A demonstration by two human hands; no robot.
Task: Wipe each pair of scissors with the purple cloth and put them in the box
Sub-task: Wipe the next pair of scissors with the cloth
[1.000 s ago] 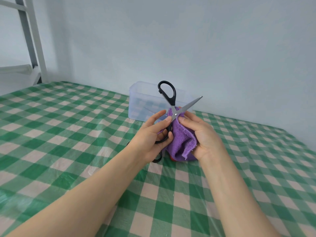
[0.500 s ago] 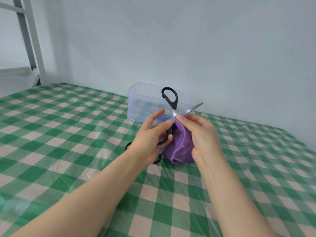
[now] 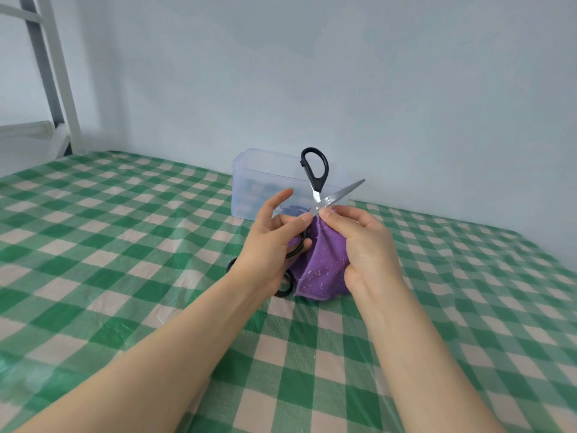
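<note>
Head view: I see both bare forearms reaching in over a surface (image 3: 125, 245) covered in a green and cream checked plastic cloth. The left grip (image 3: 271, 245) is closed round the lower handle of the black-handled scissors (image 3: 315, 170), with its forefinger sticking up free and its thumb tip resting near the pivot. The scissors are held up off the surface with the blades spread. One black loop stands upright above the hands, and one bare steel blade points up and to the right. I cannot make out the other blade, which goes down into the fabric.

The right grip (image 3: 365, 248) is pinching the purple cloth (image 3: 324, 260) against the metal just below the pivot, between thumb and fingertips. The rest of the cloth hangs from that hand, and its lower edge is down at the surface. Pale lint specks show on it.

Under the left wrist, the black loops of a second pair of scissors (image 3: 284, 290) lie flat on the surface, mostly hidden from me. Behind the hands, near the pale wall, sits the clear plastic box (image 3: 268, 176) with no lid on it. Something dark is inside, too blurred for me to name. A grey and white metal frame (image 3: 53, 73) stands at far left.
</note>
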